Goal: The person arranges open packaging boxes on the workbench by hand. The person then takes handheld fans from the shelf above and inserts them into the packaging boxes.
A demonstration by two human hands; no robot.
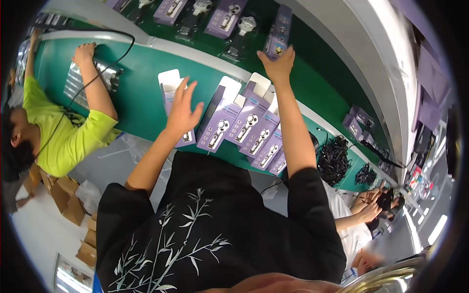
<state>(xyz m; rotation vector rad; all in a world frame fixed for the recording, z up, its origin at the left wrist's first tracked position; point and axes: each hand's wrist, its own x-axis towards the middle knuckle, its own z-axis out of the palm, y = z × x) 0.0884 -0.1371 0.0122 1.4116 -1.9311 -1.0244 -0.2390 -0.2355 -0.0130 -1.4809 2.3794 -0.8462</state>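
My right hand (277, 67) reaches over the metal rail to the dark green strip. Its thumb and fingers grip the near end of a purple box (281, 30). My left hand (184, 111) is raised with its fingers apart, holding nothing that shows. Just behind it, partly covered by it, stands a purple box with a raised white flap (169, 80). Between my arms, several more purple boxes (215, 128) lean together on the green table (139, 73). Some have white flaps standing up, and their fronts picture a spotted handheld fan.
On the far strip, spotted handheld fans (245, 27) in clear trays alternate with purple boxes (223, 17). Black cables (334, 160) lie heaped at the right. A co-worker in a yellow-green shirt (73, 132) reaches over silvery packs (80, 84) at the left. A black cord (133, 41) hangs across there.
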